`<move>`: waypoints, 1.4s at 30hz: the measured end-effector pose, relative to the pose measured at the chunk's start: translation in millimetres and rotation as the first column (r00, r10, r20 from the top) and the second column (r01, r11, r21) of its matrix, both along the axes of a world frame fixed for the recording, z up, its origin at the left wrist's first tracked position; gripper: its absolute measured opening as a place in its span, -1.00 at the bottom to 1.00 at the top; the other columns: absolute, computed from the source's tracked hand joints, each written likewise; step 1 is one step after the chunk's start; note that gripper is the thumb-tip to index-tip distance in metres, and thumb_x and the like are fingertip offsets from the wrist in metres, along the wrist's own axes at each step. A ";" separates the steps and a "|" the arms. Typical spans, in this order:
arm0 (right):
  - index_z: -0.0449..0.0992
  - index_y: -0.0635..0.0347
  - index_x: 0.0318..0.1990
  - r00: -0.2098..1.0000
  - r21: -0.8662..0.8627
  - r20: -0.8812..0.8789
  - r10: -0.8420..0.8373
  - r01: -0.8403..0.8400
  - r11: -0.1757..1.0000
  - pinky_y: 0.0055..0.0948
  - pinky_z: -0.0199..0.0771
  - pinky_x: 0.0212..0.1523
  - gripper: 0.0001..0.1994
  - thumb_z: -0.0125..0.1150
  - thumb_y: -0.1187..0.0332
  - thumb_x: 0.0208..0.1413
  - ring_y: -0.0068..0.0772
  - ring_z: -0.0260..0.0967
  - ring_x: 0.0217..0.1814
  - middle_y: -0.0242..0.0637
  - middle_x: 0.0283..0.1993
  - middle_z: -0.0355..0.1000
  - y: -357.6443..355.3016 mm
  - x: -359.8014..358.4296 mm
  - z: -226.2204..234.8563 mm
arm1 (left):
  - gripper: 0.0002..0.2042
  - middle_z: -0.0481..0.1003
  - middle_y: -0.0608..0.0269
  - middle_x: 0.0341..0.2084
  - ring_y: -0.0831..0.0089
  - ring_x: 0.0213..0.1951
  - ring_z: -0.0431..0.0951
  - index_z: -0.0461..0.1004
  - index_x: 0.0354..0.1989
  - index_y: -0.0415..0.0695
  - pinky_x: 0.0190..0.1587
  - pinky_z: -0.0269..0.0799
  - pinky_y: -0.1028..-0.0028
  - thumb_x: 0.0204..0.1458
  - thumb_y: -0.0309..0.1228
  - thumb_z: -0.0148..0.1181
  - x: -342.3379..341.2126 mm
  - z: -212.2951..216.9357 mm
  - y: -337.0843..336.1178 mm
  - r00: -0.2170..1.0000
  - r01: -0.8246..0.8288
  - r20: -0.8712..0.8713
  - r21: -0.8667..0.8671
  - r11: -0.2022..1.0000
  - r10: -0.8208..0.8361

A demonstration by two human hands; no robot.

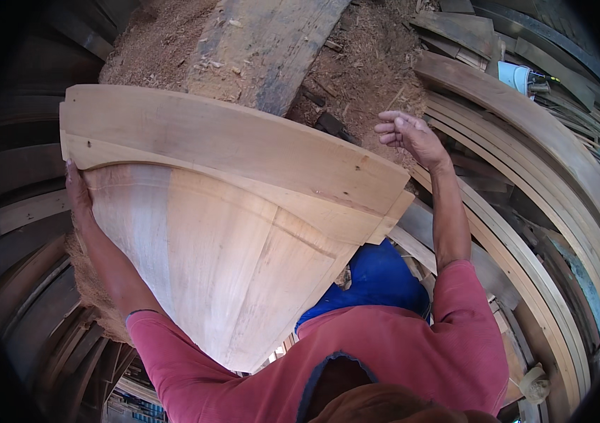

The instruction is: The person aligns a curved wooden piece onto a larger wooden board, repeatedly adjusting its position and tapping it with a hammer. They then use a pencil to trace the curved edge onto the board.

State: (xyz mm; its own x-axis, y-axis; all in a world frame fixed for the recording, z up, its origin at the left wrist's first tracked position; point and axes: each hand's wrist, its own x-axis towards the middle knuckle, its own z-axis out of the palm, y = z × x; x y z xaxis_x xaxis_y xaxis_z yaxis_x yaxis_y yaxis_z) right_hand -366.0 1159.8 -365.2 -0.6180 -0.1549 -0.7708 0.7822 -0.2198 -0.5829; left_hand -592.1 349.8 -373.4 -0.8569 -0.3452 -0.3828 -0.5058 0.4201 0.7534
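Observation:
A large pale wooden panel (219,243), made of joined boards, stands tilted against my body. A thick, slightly curved board (222,134) runs along its far edge, with an arched strip below it. My left hand (78,187) grips the panel's left edge near the upper corner; its fingers are partly hidden behind the wood. Beyond the board's right end, my right hand (412,137) is raised in the air. Its fingers are loosely bent and apart, and nothing shows in them.
Sawdust and shavings (155,46) cover the ground ahead, around a wide worn plank (261,53). Stacked long boards (518,169) line the right side, more timber (25,176) the left. A whitish-blue container (515,76) sits among the wood at upper right.

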 end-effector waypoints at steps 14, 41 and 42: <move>0.42 0.28 0.15 0.765 0.568 0.229 0.601 -0.607 0.556 -0.03 0.45 0.06 -0.55 0.23 0.21 0.19 0.21 0.48 0.08 0.18 -0.01 0.52 -23.7 85.8 -302.1 | -0.26 0.31 0.15 0.35 0.23 0.34 0.30 0.24 0.41 -0.14 0.38 0.20 0.24 0.24 0.15 0.10 5.4 23.2 12.1 0.980 -0.200 0.015 0.075 0.977 0.199; 0.25 0.25 0.40 0.648 0.359 -0.172 0.742 -0.660 0.659 -0.17 0.14 0.47 -0.44 0.01 0.24 0.29 0.02 0.14 0.50 0.05 0.46 0.20 -137.2 118.9 -581.7 | -0.20 0.49 0.09 0.18 0.23 0.18 0.50 0.33 0.33 -0.16 0.25 0.43 0.21 0.17 0.31 0.06 27.9 43.2 24.9 0.994 -0.102 -0.046 -0.111 0.989 0.098; 0.28 0.26 0.38 0.660 0.361 -0.117 0.742 -0.668 0.651 -0.16 0.15 0.46 -0.45 0.01 0.23 0.28 0.04 0.15 0.49 0.07 0.44 0.23 -140.2 123.0 -580.6 | -0.20 0.49 0.09 0.18 0.23 0.18 0.50 0.33 0.33 -0.16 0.25 0.43 0.21 0.17 0.30 0.07 21.3 45.6 26.9 0.996 -0.082 -0.039 -0.130 0.988 0.077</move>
State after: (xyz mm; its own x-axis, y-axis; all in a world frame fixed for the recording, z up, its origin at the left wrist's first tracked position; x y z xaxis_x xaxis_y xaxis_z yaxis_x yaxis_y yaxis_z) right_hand -243.1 1019.7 -945.8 -0.5693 -0.4361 -0.6969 0.4627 0.5307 -0.7101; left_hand -570.7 376.7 -327.8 -0.8366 -0.4582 -0.3004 -0.5164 0.4764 0.7116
